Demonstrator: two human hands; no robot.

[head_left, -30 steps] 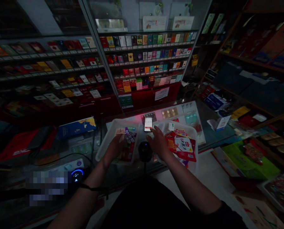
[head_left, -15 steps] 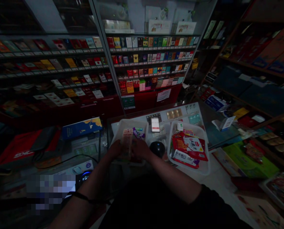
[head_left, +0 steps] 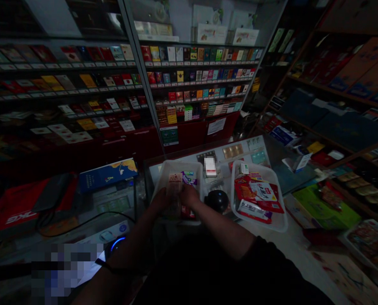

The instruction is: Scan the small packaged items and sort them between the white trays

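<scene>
Over the left white tray (head_left: 200, 169), my left hand (head_left: 160, 201) and my right hand (head_left: 189, 195) hold a pale pink packet (head_left: 175, 182) between them, one at each side. The fingers are dark and partly hidden. Purple and green snack packets (head_left: 189, 178) lie in the tray beyond my right hand, and a dark red packet (head_left: 187, 212) lies under it. Right of a round black device (head_left: 217, 201) stands a second white tray (head_left: 281, 212) filled with red snack packets (head_left: 263, 192).
A blue box (head_left: 108, 174) and a red bag (head_left: 23, 207) lie on the left. Cigarette shelves (head_left: 198, 65) stand behind the glass counter. A green box (head_left: 322, 207) is at the right. A black cable crosses the left side.
The view has shifted slightly, moving the trays a little rightward in the picture. Both hands still hold the pink packet over the left tray.
</scene>
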